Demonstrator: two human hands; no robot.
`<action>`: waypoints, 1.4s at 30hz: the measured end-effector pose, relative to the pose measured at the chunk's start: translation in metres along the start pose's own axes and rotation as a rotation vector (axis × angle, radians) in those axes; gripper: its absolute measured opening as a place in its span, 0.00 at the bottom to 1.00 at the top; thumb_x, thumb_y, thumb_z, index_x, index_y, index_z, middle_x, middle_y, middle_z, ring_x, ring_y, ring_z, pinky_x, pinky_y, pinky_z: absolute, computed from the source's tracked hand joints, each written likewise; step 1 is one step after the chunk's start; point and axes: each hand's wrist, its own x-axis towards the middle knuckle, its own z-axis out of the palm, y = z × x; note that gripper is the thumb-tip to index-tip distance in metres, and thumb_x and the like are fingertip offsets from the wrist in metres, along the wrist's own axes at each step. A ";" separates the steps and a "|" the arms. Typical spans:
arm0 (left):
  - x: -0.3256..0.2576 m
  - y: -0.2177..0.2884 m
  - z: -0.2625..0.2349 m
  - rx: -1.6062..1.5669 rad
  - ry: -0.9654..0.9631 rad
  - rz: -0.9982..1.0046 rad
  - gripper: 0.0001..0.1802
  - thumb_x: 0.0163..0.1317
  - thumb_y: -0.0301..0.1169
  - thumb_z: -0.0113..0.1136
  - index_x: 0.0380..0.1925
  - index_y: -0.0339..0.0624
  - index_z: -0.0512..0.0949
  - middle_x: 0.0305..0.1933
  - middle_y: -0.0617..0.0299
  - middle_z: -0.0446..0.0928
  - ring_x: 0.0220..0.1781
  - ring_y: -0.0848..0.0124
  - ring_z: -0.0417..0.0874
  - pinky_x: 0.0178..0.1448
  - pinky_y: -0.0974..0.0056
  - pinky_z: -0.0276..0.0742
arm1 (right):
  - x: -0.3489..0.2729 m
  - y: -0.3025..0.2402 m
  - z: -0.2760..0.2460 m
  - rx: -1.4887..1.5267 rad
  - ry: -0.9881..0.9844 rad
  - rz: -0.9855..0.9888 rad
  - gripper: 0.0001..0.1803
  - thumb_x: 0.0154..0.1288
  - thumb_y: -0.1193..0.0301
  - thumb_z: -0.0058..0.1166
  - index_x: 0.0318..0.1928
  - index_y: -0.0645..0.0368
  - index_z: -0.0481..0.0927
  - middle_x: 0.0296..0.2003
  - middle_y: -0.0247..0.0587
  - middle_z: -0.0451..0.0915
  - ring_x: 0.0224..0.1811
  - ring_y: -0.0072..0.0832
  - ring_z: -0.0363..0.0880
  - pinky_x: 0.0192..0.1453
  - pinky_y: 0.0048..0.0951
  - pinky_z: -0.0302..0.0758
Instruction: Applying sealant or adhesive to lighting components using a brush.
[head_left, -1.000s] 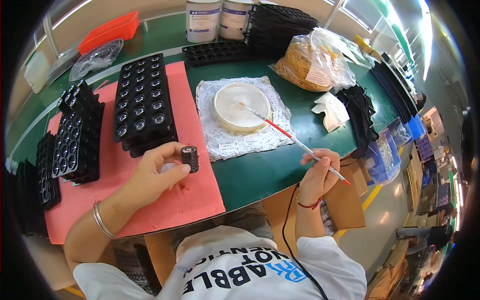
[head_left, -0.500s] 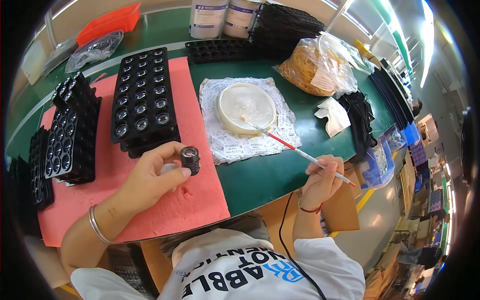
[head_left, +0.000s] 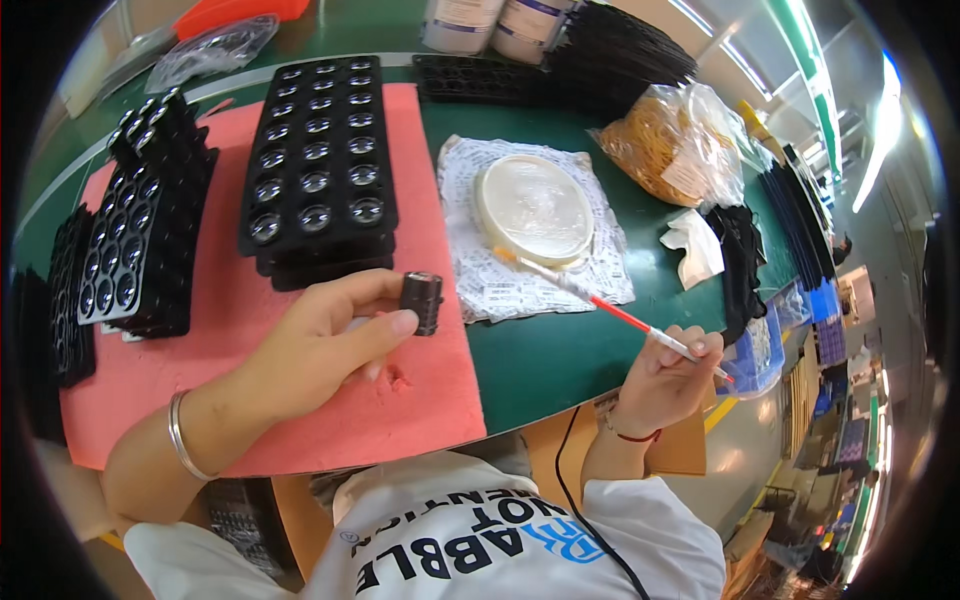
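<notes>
My left hand (head_left: 325,335) pinches a small black cylindrical lens barrel (head_left: 421,303) between thumb and fingers, above the pink foam sheet (head_left: 400,415). The barrel shows mostly its side. In my right hand (head_left: 672,378) is a thin paintbrush (head_left: 622,316) with a white and red handle, held like a pen. Its yellowish tip points at the near left rim of a round whitish dish (head_left: 540,205); I cannot tell whether it touches. The dish stands on a crumpled printed paper sheet (head_left: 475,290) and holds something clear and glossy.
Stacked black trays of round lenses (head_left: 317,150) stand on the foam, with more black trays (head_left: 125,235) farther left. Behind the dish are white tins (head_left: 525,28), a black tray stack (head_left: 615,55) and a bag of yellow rubber bands (head_left: 680,150). White tissue (head_left: 693,248) lies right.
The brush tip has come from inside the dish to its near rim. The barrel has turned from showing its glass end to showing its side. The whole view has shifted.
</notes>
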 end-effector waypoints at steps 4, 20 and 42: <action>0.000 0.002 -0.001 0.003 -0.041 -0.016 0.14 0.61 0.34 0.47 0.43 0.38 0.71 0.22 0.72 0.68 0.18 0.85 0.62 0.20 0.78 0.53 | -0.002 0.002 0.000 0.135 -0.127 0.112 0.15 0.69 0.60 0.33 0.29 0.55 0.63 0.19 0.31 0.62 0.19 0.19 0.57 0.24 0.20 0.57; 0.001 -0.004 -0.004 0.058 -0.080 -0.023 0.17 0.63 0.35 0.45 0.48 0.38 0.69 0.39 0.64 0.76 0.19 0.86 0.65 0.21 0.80 0.58 | -0.005 0.004 -0.003 0.015 -0.254 0.081 0.14 0.67 0.62 0.37 0.28 0.58 0.63 0.19 0.35 0.65 0.17 0.22 0.60 0.24 0.23 0.58; -0.007 0.000 0.008 0.122 -0.057 0.017 0.16 0.62 0.30 0.46 0.49 0.37 0.69 0.34 0.68 0.71 0.24 0.84 0.67 0.31 0.77 0.69 | -0.013 0.005 -0.004 -0.174 -0.156 -0.088 0.18 0.66 0.59 0.39 0.25 0.59 0.64 0.12 0.35 0.64 0.10 0.21 0.57 0.16 0.22 0.55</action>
